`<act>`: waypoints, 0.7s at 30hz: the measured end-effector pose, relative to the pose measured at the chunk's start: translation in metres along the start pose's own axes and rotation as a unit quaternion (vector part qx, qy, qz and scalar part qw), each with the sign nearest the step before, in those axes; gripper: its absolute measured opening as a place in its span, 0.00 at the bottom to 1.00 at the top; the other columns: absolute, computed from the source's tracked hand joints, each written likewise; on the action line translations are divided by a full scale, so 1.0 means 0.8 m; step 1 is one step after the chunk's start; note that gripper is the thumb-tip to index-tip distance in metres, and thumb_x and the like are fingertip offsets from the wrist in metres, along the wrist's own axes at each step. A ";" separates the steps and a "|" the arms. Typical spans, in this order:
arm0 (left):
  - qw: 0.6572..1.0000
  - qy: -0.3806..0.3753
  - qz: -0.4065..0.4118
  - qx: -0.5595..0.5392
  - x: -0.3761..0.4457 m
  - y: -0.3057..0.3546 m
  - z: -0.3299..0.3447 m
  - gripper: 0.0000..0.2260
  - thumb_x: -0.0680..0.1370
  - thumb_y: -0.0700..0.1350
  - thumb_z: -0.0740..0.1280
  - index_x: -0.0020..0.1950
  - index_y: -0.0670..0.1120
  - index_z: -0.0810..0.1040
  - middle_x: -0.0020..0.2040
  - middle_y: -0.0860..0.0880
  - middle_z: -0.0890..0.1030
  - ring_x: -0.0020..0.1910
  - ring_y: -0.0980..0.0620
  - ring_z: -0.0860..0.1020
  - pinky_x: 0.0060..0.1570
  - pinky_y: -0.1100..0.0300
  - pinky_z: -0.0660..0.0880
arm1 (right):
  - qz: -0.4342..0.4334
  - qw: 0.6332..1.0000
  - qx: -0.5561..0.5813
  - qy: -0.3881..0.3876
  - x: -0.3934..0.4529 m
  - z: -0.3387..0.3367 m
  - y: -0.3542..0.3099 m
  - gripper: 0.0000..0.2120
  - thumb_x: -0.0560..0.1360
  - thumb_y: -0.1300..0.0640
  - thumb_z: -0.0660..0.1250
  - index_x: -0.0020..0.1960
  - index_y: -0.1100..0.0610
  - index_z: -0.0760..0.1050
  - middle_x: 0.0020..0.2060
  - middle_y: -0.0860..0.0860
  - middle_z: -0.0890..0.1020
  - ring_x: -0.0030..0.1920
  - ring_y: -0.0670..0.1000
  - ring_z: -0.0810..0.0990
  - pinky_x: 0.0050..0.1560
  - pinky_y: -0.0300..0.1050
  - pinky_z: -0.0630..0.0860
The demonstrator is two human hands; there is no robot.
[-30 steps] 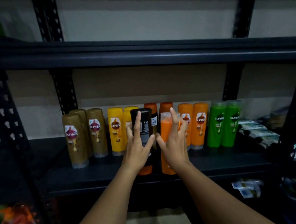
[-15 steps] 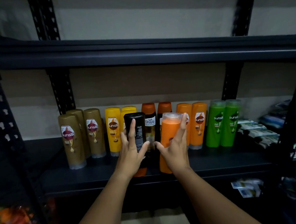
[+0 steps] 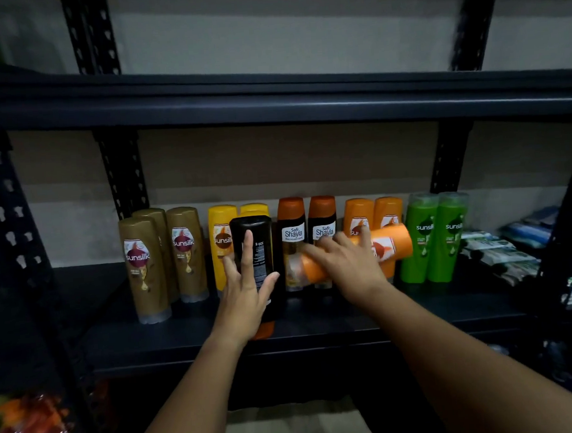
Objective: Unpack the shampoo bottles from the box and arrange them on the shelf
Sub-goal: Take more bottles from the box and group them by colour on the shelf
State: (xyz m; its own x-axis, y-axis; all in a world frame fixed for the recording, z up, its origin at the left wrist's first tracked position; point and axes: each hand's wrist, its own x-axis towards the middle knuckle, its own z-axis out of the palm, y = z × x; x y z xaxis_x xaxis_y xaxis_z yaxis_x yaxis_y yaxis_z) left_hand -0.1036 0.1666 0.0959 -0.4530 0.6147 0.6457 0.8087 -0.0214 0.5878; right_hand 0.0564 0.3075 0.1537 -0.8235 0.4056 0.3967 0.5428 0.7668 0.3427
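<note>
**Two bottles in hand at a dark shelf**

Dark metal shelving fills the view against a pale wall, and the middle shelf carries a row of shampoo bottles along its back edge. From the left end stand three brown bottles, then yellow bottles, two dark bottles with orange caps labelled Shayla, two orange bottles and two green bottles, all upright on their caps. Flat packets lie at the right end of the shelf, near the green pair.

The left hand holds a black bottle upright in front of the yellow ones, near the front edge of the shelf. Its fingers are straight and spread against the back of the bottle, with the thumb round the right side; the orange end of the bottle shows below the palm.

The right hand grips an orange bottle that lies tipped almost level, its clear cap to the left and its base up to the right, touching or just short of the nearest green bottle. It crosses in front of the Shayla and orange bottles. The fingers curl over its top.

Below the shelf, between the forearms, a brown cardboard surface shows, too dim to make out. Something red and orange sits at the lower left.
</note>
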 end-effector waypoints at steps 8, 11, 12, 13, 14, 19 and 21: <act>1.000 -0.001 0.000 0.013 0.000 -0.003 0.002 0.44 0.81 0.56 0.64 0.70 0.76 0.26 0.79 0.43 0.52 0.69 0.44 0.73 0.54 0.59 0.70 | -0.270 0.913 -0.304 -0.033 0.004 0.023 -0.011 0.31 0.75 0.52 0.71 0.75 0.45 0.66 0.71 0.57 0.71 0.75 0.63 0.65 0.76 0.68 0.48; 1.000 0.003 -0.001 0.015 0.000 -0.001 0.003 0.44 0.81 0.55 0.64 0.69 0.77 0.26 0.79 0.44 0.51 0.70 0.44 0.72 0.54 0.61 0.70 | -0.282 0.882 -0.366 -0.092 0.009 0.034 -0.022 0.26 0.74 0.50 0.73 0.71 0.46 0.73 0.73 0.56 0.72 0.77 0.64 0.62 0.77 0.68 0.46; 1.000 0.003 -0.003 0.014 0.000 -0.001 0.002 0.44 0.82 0.54 0.64 0.69 0.77 0.26 0.79 0.44 0.51 0.71 0.44 0.72 0.53 0.62 0.70 | -0.278 0.877 -0.376 -0.111 0.011 0.035 -0.025 0.25 0.73 0.49 0.75 0.69 0.45 0.75 0.72 0.55 0.73 0.77 0.64 0.62 0.77 0.69 0.46; 1.000 0.001 -0.007 0.012 0.000 0.000 0.002 0.45 0.82 0.54 0.64 0.69 0.77 0.25 0.80 0.44 0.50 0.71 0.45 0.71 0.53 0.63 0.70 | -0.275 0.875 -0.381 -0.118 0.012 0.036 -0.028 0.26 0.72 0.49 0.76 0.69 0.45 0.75 0.71 0.55 0.74 0.76 0.64 0.63 0.77 0.69 0.45; 1.000 -0.001 -0.009 0.010 0.000 0.001 0.001 0.45 0.82 0.54 0.64 0.68 0.78 0.25 0.80 0.45 0.50 0.71 0.46 0.71 0.52 0.66 0.70 | -0.270 0.874 -0.385 -0.120 0.011 0.038 -0.030 0.28 0.71 0.50 0.77 0.69 0.44 0.75 0.72 0.54 0.74 0.76 0.64 0.64 0.76 0.69 0.43; 1.000 -0.004 -0.012 0.000 -0.001 0.005 0.000 0.45 0.81 0.54 0.65 0.68 0.78 0.26 0.80 0.45 0.49 0.73 0.46 0.68 0.52 0.67 0.68 | -0.256 0.890 -0.377 -0.025 -0.003 0.044 -0.033 0.34 0.77 0.49 0.70 0.79 0.50 0.60 0.77 0.58 0.66 0.80 0.65 0.54 0.75 0.69 0.33; 1.000 -0.010 -0.016 -0.019 -0.001 0.004 -0.002 0.43 0.81 0.56 0.64 0.69 0.78 0.27 0.80 0.46 0.50 0.75 0.46 0.67 0.57 0.63 0.69 | -0.246 0.918 -0.309 0.041 -0.016 0.040 -0.026 0.36 0.78 0.48 0.65 0.82 0.52 0.54 0.79 0.60 0.60 0.80 0.64 0.51 0.77 0.67 0.33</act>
State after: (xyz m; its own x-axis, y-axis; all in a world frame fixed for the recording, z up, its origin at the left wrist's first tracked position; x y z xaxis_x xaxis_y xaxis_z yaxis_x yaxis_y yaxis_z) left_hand -0.1012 0.1645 0.0982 -0.4703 0.6315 0.6164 0.7788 -0.0315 0.6265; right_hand 0.0500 0.3025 0.1142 -0.9925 0.0277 0.1190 0.1199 0.4078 0.9052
